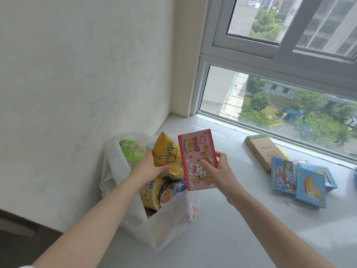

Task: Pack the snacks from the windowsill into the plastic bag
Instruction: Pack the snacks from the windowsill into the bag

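- My right hand [216,170] grips the pink snack box [197,159]: the thumb lies across its printed front near the rabbit picture, and my fingertips curl round its right edge from behind.
- The box stands nearly upright in that grip, tipped a little to the left, with its lower end hanging over the open mouth of the plastic bag [154,227].
- My left hand [149,167] clasps the yellow popcorn bag [167,151], thumb on its front at the lower left, the other fingers wrapped behind it at the left edge.
- The popcorn bag sticks up out of the plastic bag and sits just left of the pink box; I cannot tell whether the two touch.
- Behind my left hand a green snack packet [131,151] leans in the far left of the plastic bag, and below my wrist more yellow and blue packets [160,192] lie packed inside.
- The plastic bag is white and thin, printed with a red rabbit outline on its near side, and stands on the windowsill [231,219] close to the wall.
- Well to the right of my right hand, on the sill under the window, lie a brown cardboard box [260,151], a blue cartoon packet [284,176] and a blue cake box [311,185], the last two overlapping.
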